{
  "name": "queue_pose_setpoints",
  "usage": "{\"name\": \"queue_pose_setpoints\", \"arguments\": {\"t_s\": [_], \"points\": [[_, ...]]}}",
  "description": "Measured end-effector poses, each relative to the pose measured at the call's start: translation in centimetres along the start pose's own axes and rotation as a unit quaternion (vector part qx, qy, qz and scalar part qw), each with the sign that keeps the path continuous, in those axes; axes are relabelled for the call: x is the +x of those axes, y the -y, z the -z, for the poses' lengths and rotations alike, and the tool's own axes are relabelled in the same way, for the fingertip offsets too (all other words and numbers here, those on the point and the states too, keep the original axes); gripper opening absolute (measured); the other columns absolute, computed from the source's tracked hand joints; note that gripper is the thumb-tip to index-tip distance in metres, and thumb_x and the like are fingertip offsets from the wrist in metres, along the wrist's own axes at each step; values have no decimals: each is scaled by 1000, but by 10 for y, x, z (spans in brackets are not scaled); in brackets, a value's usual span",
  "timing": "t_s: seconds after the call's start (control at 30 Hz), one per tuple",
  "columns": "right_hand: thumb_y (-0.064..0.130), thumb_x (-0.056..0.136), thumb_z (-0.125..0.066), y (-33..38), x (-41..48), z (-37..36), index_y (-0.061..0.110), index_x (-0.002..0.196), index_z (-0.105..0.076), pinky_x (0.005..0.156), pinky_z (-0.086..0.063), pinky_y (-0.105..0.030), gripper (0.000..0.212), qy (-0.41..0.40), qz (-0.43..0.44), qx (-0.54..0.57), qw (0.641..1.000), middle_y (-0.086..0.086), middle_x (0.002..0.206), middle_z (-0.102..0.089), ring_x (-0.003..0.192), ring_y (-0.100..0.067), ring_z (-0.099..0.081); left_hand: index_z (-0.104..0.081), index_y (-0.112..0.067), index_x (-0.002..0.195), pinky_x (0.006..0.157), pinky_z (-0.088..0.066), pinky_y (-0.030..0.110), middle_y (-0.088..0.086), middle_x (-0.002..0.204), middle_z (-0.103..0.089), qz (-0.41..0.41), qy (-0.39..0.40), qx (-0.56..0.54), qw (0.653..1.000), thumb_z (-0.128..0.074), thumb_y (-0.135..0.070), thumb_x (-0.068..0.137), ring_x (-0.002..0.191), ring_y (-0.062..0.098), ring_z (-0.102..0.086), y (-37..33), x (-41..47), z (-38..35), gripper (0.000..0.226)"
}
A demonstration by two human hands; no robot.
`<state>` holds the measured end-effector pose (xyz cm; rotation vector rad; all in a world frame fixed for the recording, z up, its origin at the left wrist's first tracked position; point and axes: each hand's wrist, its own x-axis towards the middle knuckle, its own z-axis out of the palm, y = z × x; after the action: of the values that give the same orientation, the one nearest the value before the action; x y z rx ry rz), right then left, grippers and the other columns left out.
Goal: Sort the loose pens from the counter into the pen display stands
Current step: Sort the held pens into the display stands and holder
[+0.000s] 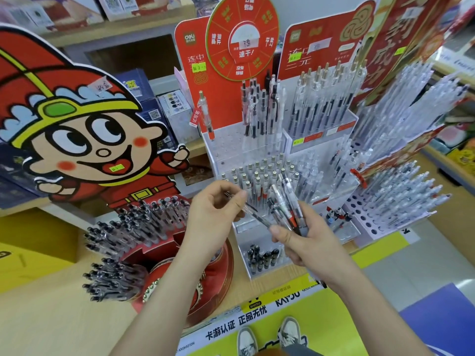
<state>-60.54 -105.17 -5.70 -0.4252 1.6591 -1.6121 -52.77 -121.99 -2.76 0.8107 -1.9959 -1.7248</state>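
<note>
Pinching a single pen (253, 211) in the left hand (216, 214), gripping the rest of the bunch (282, 201) tight in the right hand (308, 242), all held just over the white stand (231, 147). Lying slanted, long axis upper-left to lower-right, dark end toward the right thumb. Better to swing it upright first, then drop straight into a free hole.

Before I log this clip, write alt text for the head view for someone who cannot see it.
A person's left hand pinches a single pen while the right hand grips a bundle of pens, in front of white tiered pen stands with red backboards. A red cartoon cutout stands at frame left above a round stand of dark-capped pens.
</note>
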Motion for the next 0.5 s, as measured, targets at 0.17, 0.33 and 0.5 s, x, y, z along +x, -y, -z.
{"name": "queue_pose_setpoints", "arguments": {"t_s": [0.17, 0.33, 0.5], "points": [[44, 80, -74, -6, 1, -1, 32, 141, -39, 57, -30, -10, 72, 18, 14, -103, 994, 25, 82, -52, 56, 10, -41, -68, -37, 92, 78, -47, 22, -23, 86, -64, -106, 50, 161, 980, -64, -35, 89, 87, -1, -59, -4, 5, 0, 6], [58, 76, -71, -5, 0, 2, 28, 148, -34, 62, -25, -13, 86, 19, 34, -135, 990, 25, 87, -41, 63, 12, -33, -72, -23, 94, 69, -50, 12, -11, 81, -71, -56, 143, 144, 978, -76, -22, 80, 76, -2, -65, -22, 8, -3, 14], [52, 82, -66, 4, -6, 6, 39, 140, -38, 54, -33, -10, 66, 49, 32, -164, 985, 26, 88, -53, 54, 14, -44, -58, -12, 92, 68, -49, 16, -7, 72, -71, -20, 121, 43, 992, -59, -17, 93, 73, 7, -67, -26, 12, -1, 5]]}}
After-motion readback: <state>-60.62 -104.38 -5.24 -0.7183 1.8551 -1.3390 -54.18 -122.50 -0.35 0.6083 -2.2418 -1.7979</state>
